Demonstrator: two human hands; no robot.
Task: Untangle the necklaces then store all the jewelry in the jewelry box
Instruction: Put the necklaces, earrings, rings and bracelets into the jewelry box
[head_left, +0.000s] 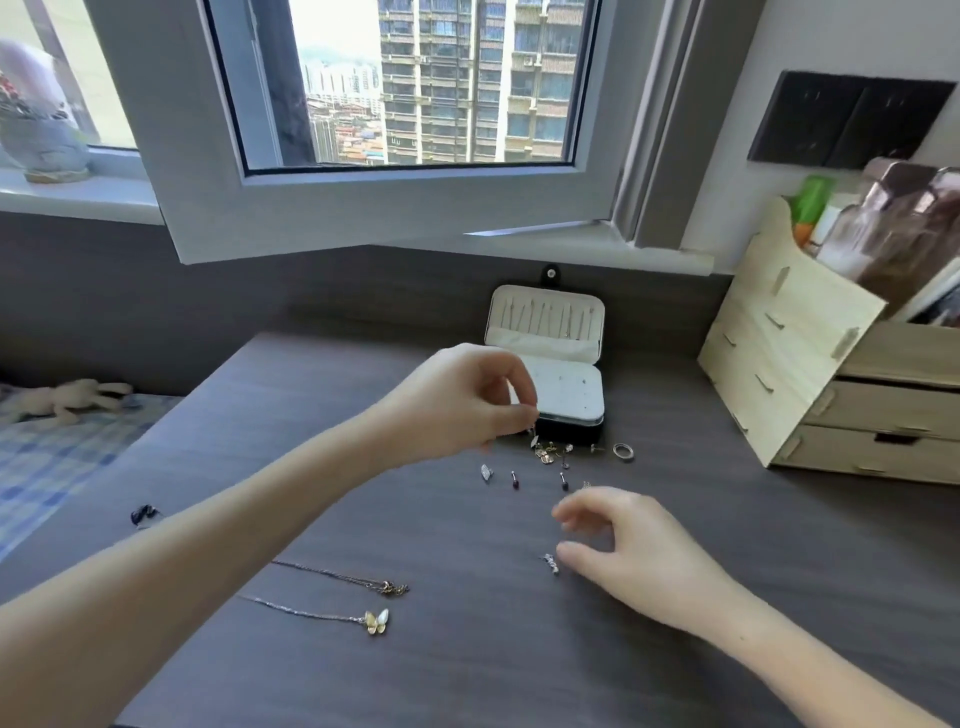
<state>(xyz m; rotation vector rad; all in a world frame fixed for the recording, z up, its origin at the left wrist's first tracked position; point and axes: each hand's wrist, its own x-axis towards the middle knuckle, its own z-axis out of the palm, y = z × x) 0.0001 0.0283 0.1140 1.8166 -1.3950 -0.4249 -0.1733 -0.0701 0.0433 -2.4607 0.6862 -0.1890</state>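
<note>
The black jewelry box (569, 387) stands open at the back of the dark desk, its white lid up with several pins in it. My left hand (467, 400) hovers just in front of the box, fingertips pinched on a small silver earring (533, 439) that dangles from them. Below it lie several loose earrings (550, 453), a silver ring (623, 451), two dark studs (515, 480) and a silver leaf earring (486, 472). My right hand (618, 545) rests lower, fingers apart around a small silver piece (551, 563). Two necklaces lie apart near me: a butterfly-pendant one (375, 621) and a thin chain (363, 581).
A wooden drawer organizer (810, 374) stands at the right. The open window frame (363, 218) overhangs the back of the desk. A small dark object (143, 514) lies near the desk's left edge, with a bed and soft toy (67, 397) beyond.
</note>
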